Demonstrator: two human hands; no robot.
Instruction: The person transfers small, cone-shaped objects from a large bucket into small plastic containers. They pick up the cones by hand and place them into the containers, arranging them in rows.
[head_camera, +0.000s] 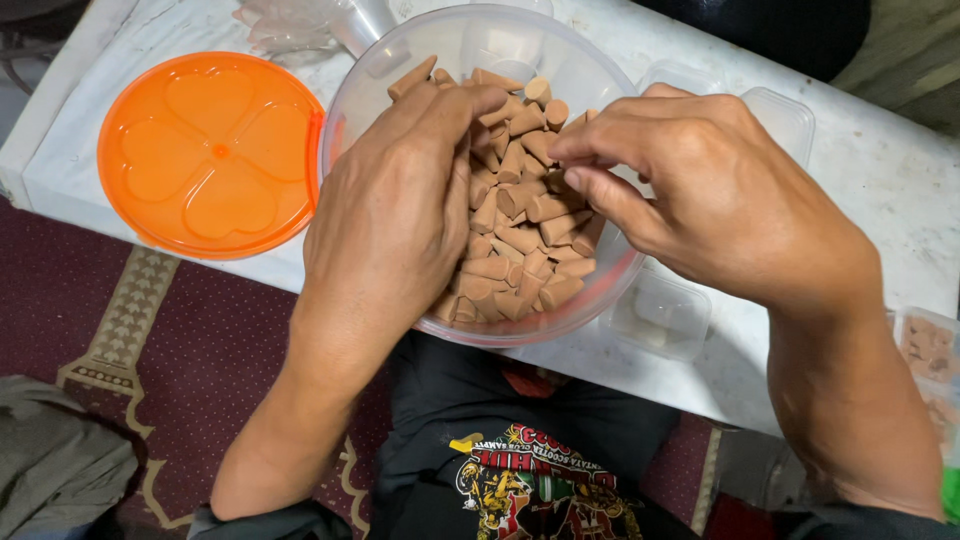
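Cones (520, 235) in bowl (400, 70), seemingly under both hands

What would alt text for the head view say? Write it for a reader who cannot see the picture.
Both hands reach into a clear round bowl of brown incense cones: the left hand rests on the pile, the right hand pinches above it. An orange lid lies beside the bowl on the white table.

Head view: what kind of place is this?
Likely a home workspace on the floor: a low white table over a patterned maroon carpet, with a clear bowl of brown cones and small clear tubs.
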